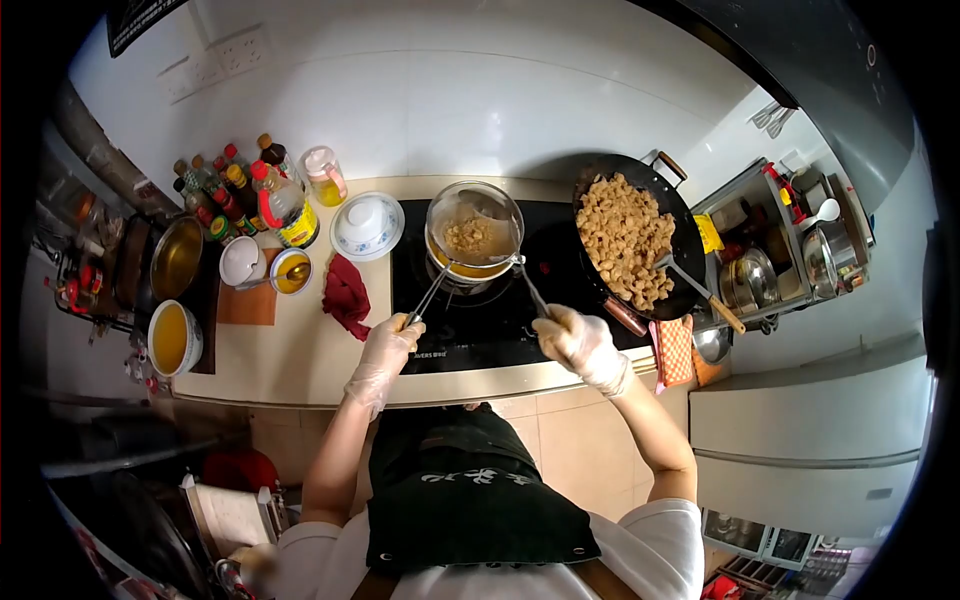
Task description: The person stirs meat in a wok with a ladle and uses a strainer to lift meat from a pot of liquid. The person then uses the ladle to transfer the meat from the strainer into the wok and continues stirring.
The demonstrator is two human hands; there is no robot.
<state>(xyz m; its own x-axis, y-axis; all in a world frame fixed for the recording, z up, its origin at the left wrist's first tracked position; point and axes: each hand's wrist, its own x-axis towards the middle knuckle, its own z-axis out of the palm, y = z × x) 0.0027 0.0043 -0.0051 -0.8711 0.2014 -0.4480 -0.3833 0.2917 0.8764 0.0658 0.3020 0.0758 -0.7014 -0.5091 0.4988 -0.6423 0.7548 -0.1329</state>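
The strainer (455,208) sits over the left half of the stove (553,225), above a pot (463,279), with tan crumbs (468,238) gathered in its mesh. It should be light, with a stiff rim and mesh that could dent; the crumbs look soft and wet, so the load probably hangs toward the far end and wants to tip the wrist. The safe hold is the far-from-bowl end of its thin handle, since the metal near the stove is likely hot and perhaps greasy. The left hand (388,347) closes around that handle by the stove's front left corner, forearm reaching nearly straight forward. The right hand (580,345) grips a tool (534,292) over the stove's front edge, its elbow out to the side and forearm angled inward; where the tool ends is hard to tell. Both hands wear clear gloves, which may slip on oily metal, so 2 full-fisted grips suit better than pinches.
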